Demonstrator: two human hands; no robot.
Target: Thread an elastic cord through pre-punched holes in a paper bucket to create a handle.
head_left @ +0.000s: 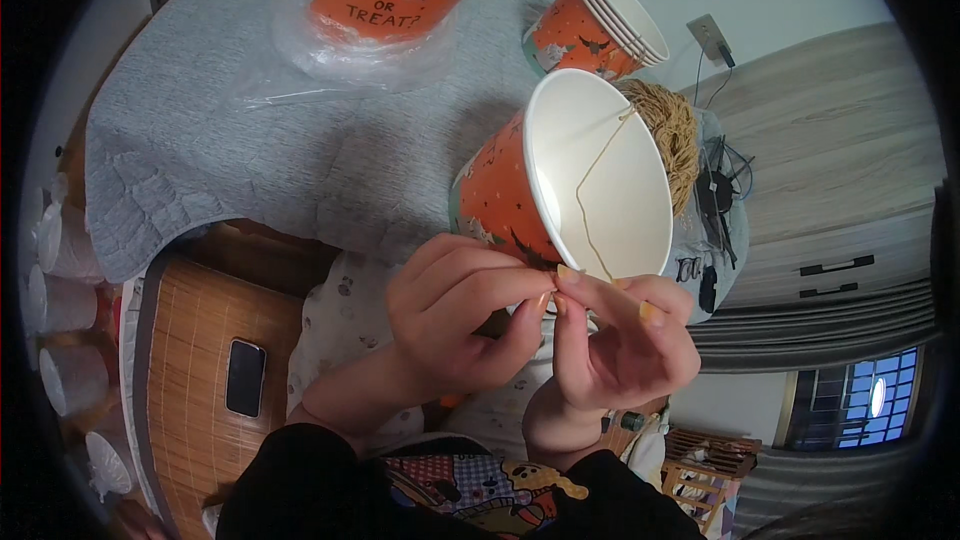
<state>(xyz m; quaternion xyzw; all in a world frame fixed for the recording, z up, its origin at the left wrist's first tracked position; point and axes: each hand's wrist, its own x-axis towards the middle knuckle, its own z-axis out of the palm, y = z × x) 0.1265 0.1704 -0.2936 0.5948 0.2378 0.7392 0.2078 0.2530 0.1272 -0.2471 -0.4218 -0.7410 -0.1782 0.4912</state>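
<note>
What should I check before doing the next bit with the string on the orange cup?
1. Cup held steady: ok. Both the left hand and the right hand pinch at the near rim of the orange paper cup.
2. String through the far side: ok. The tan string reaches the far rim and runs across the white inside.
3. String end at the near rim: cannot tell; fingertips hide it.
4. Knot tied: cannot tell.
5. More string handy: ok. The ball of twine lies just behind the cup.
6. Spare cups nearby: ok. A stack of cups lies on the grey cloth.
</note>
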